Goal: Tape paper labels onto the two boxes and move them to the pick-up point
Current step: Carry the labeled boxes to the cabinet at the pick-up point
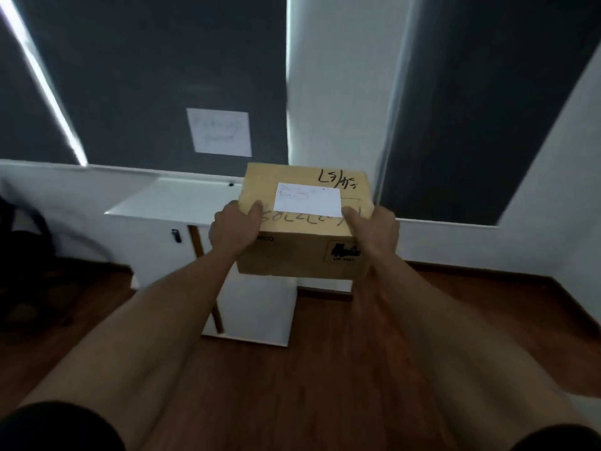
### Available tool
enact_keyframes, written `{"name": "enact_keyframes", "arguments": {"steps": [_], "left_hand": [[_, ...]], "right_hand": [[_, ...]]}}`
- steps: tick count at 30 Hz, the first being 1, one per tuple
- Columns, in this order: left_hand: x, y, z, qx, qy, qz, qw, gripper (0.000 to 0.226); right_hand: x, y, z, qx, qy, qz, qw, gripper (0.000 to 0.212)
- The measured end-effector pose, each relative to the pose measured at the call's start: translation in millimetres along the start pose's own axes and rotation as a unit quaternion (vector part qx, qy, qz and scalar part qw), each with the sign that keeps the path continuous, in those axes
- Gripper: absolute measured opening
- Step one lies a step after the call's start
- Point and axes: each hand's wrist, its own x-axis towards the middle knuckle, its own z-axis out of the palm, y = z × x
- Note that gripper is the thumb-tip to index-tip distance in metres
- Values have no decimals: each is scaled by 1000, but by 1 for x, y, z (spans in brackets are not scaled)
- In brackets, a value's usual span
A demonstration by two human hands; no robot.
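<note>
A brown cardboard box (302,252) with black handwriting hangs in the air in front of me, held out at arm's length. A white paper label (307,200) lies flat on its top face. My left hand (235,231) grips the box's near left corner, thumb on top. My right hand (374,231) grips the near right corner, thumb touching the label's edge. The box is above the right end of a white cabinet (172,201). No second box is in view.
A white paper sign (219,131) with faint writing hangs on the dark blind above the cabinet. A white pillar (341,92) rises behind the box. A dark bag (22,252) sits on the wooden floor (325,369) at the left.
</note>
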Motion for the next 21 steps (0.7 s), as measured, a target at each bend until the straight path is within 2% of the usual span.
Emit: {"name": "enact_keyframes", "arguments": {"steps": [6, 9, 21], "left_hand": [[42, -89, -63, 48, 65, -95, 992, 64], [67, -131, -85, 63, 90, -126, 986, 61], [204, -247, -141, 66, 152, -214, 963, 61]], "right_hand": [[-2, -53, 126, 10, -111, -40, 993, 57], [-1, -74, 190, 1, -150, -56, 987, 65], [28, -167, 411, -17, -238, -98, 966, 55]]}}
